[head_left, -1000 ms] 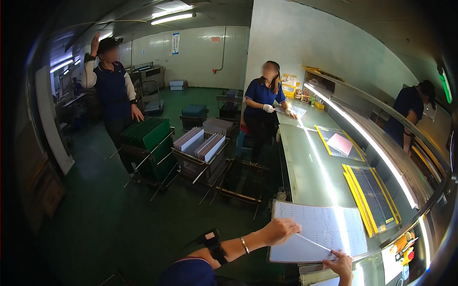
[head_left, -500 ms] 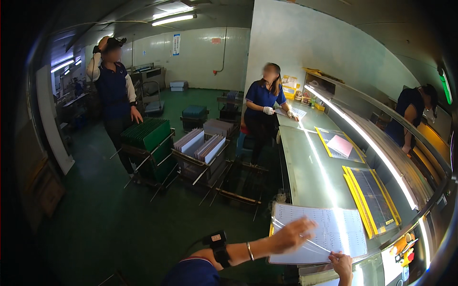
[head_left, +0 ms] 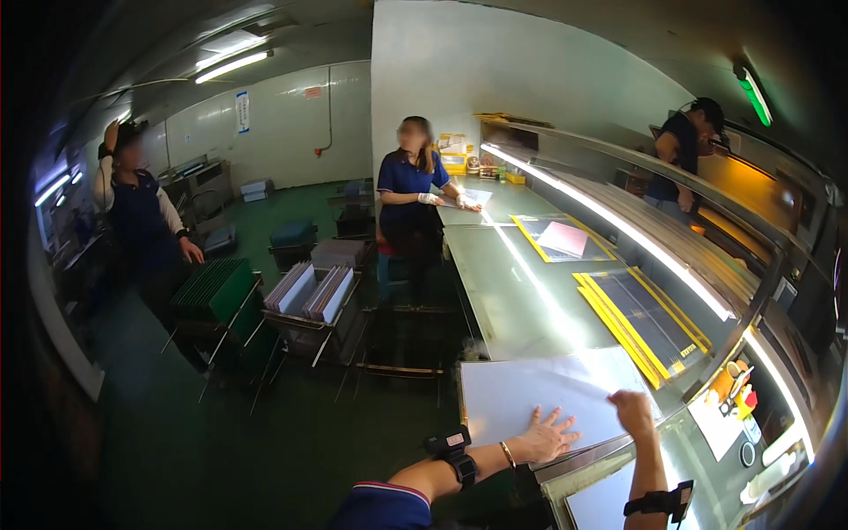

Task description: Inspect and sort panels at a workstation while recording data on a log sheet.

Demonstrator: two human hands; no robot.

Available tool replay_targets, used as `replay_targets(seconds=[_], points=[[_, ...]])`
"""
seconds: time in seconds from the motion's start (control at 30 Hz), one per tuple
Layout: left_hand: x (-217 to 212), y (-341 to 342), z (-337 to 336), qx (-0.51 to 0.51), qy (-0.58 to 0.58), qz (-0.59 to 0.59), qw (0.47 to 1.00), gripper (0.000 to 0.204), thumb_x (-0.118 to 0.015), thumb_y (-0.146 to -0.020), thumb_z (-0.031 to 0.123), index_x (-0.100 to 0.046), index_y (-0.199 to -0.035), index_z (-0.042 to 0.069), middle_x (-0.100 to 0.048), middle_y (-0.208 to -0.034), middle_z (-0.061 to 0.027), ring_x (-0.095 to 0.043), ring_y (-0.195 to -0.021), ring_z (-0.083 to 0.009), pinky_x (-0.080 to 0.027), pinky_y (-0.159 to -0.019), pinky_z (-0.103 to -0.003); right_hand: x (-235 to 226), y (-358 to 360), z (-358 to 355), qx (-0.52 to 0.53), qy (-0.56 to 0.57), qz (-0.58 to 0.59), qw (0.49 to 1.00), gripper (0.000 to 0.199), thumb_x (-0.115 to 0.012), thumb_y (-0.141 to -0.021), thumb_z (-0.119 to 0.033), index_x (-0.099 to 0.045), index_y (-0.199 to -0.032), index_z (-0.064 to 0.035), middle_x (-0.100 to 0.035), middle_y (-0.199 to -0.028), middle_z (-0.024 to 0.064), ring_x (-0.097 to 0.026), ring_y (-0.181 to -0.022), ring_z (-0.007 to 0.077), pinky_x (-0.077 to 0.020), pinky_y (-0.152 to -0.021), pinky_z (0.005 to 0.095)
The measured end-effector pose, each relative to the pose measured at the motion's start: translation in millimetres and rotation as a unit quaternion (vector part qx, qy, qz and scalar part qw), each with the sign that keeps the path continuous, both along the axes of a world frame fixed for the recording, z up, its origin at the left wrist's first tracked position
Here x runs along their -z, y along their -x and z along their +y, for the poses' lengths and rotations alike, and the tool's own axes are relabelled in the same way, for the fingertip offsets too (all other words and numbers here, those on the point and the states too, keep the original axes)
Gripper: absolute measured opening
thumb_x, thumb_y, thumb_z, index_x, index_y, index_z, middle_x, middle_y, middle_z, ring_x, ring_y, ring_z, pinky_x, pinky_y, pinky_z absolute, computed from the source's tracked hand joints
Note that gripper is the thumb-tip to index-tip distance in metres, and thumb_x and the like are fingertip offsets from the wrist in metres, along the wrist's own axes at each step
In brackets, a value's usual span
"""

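A large white sheet (head_left: 521,393) lies on the near end of the long green worktable (head_left: 512,300). My left hand (head_left: 548,435) rests flat on the sheet's near edge with fingers spread; a black band with a small device sits on that wrist. My right hand (head_left: 634,411) is at the sheet's right edge with fingers curled and its back toward me; whether it grips the sheet is hidden. A black strap wraps my right forearm.
Dark panels with yellow frames (head_left: 645,314) lie past the sheet, another with a pink sheet (head_left: 564,238) farther on. A person in blue (head_left: 411,190) works at the table's far end, another (head_left: 685,150) behind the lit shelf, another (head_left: 132,212) at left. Carts of racked panels (head_left: 309,296) fill the aisle.
My left hand has come down from the sheet's left edge to lie flat on its near edge. My right hand has risen to the sheet's right edge.
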State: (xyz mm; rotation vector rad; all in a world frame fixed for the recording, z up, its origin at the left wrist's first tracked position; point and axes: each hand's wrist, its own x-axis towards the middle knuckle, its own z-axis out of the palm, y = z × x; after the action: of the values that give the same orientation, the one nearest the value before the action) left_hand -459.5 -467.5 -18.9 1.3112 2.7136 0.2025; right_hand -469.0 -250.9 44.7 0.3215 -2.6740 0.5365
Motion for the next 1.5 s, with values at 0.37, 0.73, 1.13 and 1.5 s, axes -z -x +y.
replay_targets(seconds=[0.37,0.73,1.13,1.5], points=[[-20.5,3.4,-1.2,-0.013,0.034,-0.051,0.998,0.045,-0.039,-0.093,0.038,-0.035,-0.138,0.033,-0.017,-0.15,-0.0026,-0.016,-0.137,-0.0359,-0.015,-0.098,-0.073,-160.0,-36.8,48.0,0.103,0.181,0.275,0.939,0.022,-0.053,-0.092,-0.017,-0.062,-0.089,0.0035,-0.066,-0.075,0.0112,-0.062,-0.073,0.0151,-0.0473,-0.07,0.0283],[-16.1,3.6,2.2,-0.008,0.009,-0.074,0.997,0.046,-0.046,-0.091,0.035,-0.038,-0.136,0.034,-0.018,-0.15,-0.0019,-0.015,-0.137,-0.0337,-0.013,-0.099,-0.073,-170.1,-31.3,52.3,0.08,0.179,0.335,0.922,0.015,-0.051,-0.09,-0.007,-0.061,-0.089,0.0037,-0.065,-0.076,0.0111,-0.063,-0.073,0.0167,-0.0484,-0.07,0.0285],[-14.0,18.7,2.9,-0.016,-0.027,-0.093,0.995,0.045,-0.05,-0.089,0.031,-0.043,-0.133,0.033,-0.022,-0.149,-0.0023,-0.016,-0.137,-0.0337,-0.012,-0.097,-0.075,-153.3,-10.6,53.9,0.087,0.18,0.342,0.918,0.014,-0.051,-0.09,-0.008,-0.06,-0.088,0.0025,-0.066,-0.077,0.0135,-0.066,-0.075,0.0195,-0.0494,-0.07,0.0296],[-3.6,10.9,31.9,-0.075,-0.021,-0.03,0.996,0.046,-0.04,-0.092,0.038,-0.039,-0.135,0.023,-0.038,-0.134,-0.0093,-0.032,-0.126,-0.0336,-0.017,-0.099,-0.07,-66.6,5.7,29.5,0.082,0.091,0.193,0.974,0.008,-0.055,-0.085,-0.008,-0.058,-0.083,-0.0001,-0.057,-0.067,0.0201,-0.059,-0.061,0.035,-0.0427,-0.055,0.0387]])
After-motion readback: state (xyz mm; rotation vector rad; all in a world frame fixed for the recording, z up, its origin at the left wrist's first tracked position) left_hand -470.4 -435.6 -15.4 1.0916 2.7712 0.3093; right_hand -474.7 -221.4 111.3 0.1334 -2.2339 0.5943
